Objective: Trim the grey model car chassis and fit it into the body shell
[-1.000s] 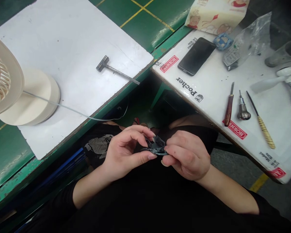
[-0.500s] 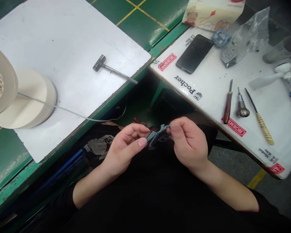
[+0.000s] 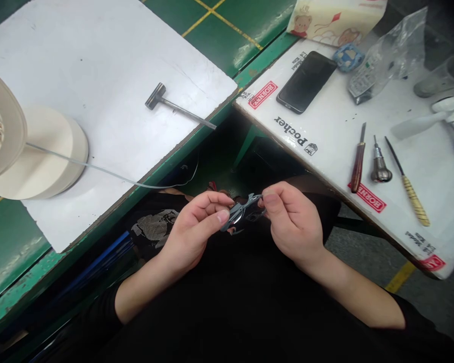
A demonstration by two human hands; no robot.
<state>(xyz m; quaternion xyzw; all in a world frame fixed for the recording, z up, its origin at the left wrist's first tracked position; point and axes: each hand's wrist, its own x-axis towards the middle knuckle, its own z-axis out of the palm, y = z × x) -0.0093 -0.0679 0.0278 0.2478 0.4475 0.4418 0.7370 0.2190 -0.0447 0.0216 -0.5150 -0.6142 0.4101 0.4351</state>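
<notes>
Above my lap, a small grey-blue part with thin, frame-like arms (image 3: 245, 205) is stretched between my two hands; its exact kind cannot be made out. My left hand (image 3: 196, 224) pinches its left end between thumb and fingers. At the other end, the thumb and curled fingers of my right hand (image 3: 293, 219) grip it. The fingertips partly hide both ends. Nearest to my right hand on the right-hand table lie a wooden-handled knife (image 3: 358, 161), a short awl-like tool (image 3: 380, 166) and a file with a yellow wrapped handle (image 3: 410, 189).
A small hammer (image 3: 177, 108) lies on the white board (image 3: 109, 60) at left, beside a cream fan (image 3: 49, 151) with a trailing cable. A phone (image 3: 306, 83), a clear plastic bag (image 3: 389, 60) and a cup (image 3: 442, 78) are on the right-hand table (image 3: 325, 131). A gap separates the tables.
The grey-blue part has turned slightly between my fingers, showing more of its open frame and a bright glint. Both hands keep their grip in nearly the same place.
</notes>
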